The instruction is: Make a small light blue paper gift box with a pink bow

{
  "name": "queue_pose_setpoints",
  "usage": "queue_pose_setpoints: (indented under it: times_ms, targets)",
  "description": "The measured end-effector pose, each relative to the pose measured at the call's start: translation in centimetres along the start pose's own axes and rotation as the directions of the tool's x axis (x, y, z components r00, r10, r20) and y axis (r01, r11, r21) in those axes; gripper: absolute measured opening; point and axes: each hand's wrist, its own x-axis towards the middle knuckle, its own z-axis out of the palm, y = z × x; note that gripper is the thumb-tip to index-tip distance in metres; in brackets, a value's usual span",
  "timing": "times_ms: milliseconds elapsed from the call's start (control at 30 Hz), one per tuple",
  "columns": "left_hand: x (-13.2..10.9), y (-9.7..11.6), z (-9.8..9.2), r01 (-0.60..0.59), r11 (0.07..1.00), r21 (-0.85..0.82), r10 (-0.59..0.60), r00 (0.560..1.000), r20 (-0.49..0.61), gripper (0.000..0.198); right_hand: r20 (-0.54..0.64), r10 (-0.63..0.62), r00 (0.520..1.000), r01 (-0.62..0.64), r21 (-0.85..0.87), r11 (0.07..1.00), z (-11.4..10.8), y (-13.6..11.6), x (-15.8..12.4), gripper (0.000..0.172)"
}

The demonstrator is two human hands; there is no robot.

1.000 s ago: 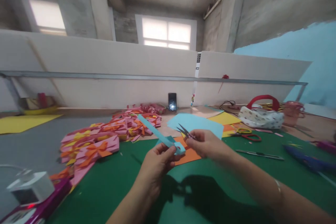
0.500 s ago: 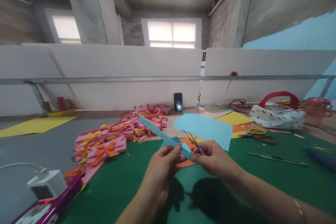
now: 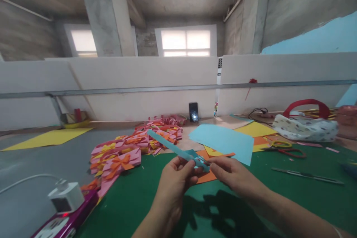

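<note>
The left hand [image 3: 178, 174] has a snug grip, with the thumb and fingers pinched on a blue paper strip [image 3: 166, 143]. The strip is up in the air over the surface, and one long end pokes out to the left, up toward the far side. The right hand [image 3: 237, 174] has its fingers closed around small scissors [image 3: 205, 161], which are mostly hidden. The blades are right at the folded end of the strip, but I can't tell if they are cutting it. The blue piece looks only partly made, because it has a fold but no finished shape yet. Under the hands is some orange paper [image 3: 206, 177] on a green mat [image 3: 145, 208]. Just past it, a big light blue sheet [image 3: 223, 139] lies flat, so there seems to be plenty of blue paper left. On the left is a big pile of pink paper pieces [image 3: 134, 141], and the front one has an orange bow [image 3: 121, 163]. Those look finished to me. More scissors [image 3: 290, 151] lie on the right, and nobody is touching them.
</note>
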Motion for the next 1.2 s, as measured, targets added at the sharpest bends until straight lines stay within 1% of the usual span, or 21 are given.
queue_pose_setpoints:
  times_ms: [67, 133, 233, 433, 600, 700, 833, 1000, 1200]
  targets:
    - [0.13, -0.19, -0.10, -0.014, 1.000, 0.006, 0.014, 0.999, -0.033, 0.014, 0.026, -0.042, 0.999, 0.043, -0.040, 0.998, -0.05, 0.14, 0.02, 0.033]
    - [0.26, -0.38, -0.16, -0.022, 1.000, 0.008, 0.022, 0.999, -0.049, 0.013, 0.050, -0.050, 0.998, 0.052, -0.043, 0.998, -0.08, 0.19, 0.00, 0.032]
    - [0.44, -0.52, -0.24, -0.032, 0.999, 0.002, 0.032, 0.998, -0.050, 0.013, 0.057, -0.037, 0.998, 0.040, -0.054, 0.998, -0.16, 0.16, -0.01, 0.031]
    - [0.67, -0.44, -0.44, -0.063, 0.998, 0.012, 0.064, 0.992, -0.112, 0.014, 0.026, 0.004, 1.000, -0.002, -0.076, 0.997, -0.37, 0.36, 0.20, 0.031]
    - [0.77, -0.56, -0.41, -0.072, 0.997, -0.012, 0.071, 0.992, -0.106, 0.015, 0.062, 0.020, 0.998, -0.018, -0.038, 0.999, -0.23, 0.55, 0.16, 0.028]
    - [0.76, -0.58, -0.34, -0.071, 0.997, -0.009, 0.069, 0.994, -0.089, 0.010, 0.058, 0.024, 0.998, -0.023, -0.018, 1.000, -0.16, 0.62, 0.15, 0.030]
    - [0.75, -0.58, -0.24, -0.066, 0.998, -0.012, 0.064, 0.991, -0.118, 0.010, 0.048, 0.037, 0.998, -0.036, -0.006, 0.999, -0.12, 0.77, 0.17, 0.033]
    - [0.79, -0.63, -0.25, -0.050, 0.998, -0.024, 0.048, 0.993, -0.112, 0.013, 0.051, 0.025, 0.998, -0.024, -0.016, 1.000, -0.12, 0.75, 0.12, 0.029]
    - [0.86, -0.63, -0.26, -0.026, 0.999, -0.019, 0.024, 0.996, -0.086, 0.010, 0.031, 0.007, 1.000, -0.006, -0.030, 1.000, -0.14, 0.66, 0.14, 0.028]
